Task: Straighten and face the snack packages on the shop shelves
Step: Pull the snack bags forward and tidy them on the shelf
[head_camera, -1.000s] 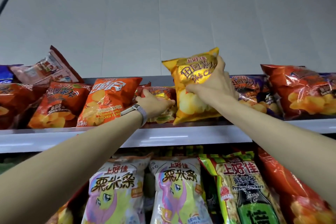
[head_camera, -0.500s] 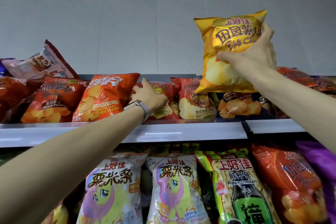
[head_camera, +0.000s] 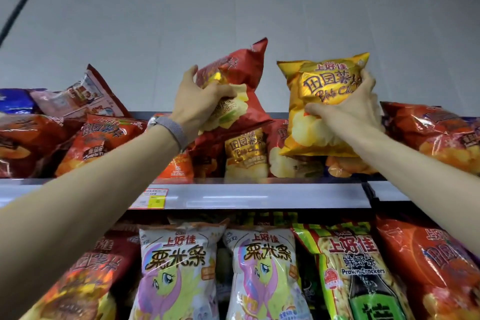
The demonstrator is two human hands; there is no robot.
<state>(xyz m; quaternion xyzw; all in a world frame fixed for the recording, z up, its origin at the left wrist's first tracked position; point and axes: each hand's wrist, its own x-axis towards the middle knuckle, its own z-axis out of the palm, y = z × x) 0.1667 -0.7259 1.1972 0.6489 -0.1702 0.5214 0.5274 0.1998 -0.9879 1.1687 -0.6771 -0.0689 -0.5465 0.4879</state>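
Snack packages (head_camera: 244, 153) crowd the top shelf (head_camera: 259, 196) below both hands. The right hand (head_camera: 355, 109) grips a yellow chip bag (head_camera: 322, 101), upright, over the row. Just beside it, the left hand (head_camera: 197, 109) clutches a tilted red bag (head_camera: 241, 78). Above the hands, bare grey wall (head_camera: 233, 13) leaves open room. The shelf's front lip runs beneath the wrists.

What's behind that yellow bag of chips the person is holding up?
Below the yellow bag, held by the right hand, the bottom of an orange bag peeks out on the top shelf. The rest of that bag is covered.
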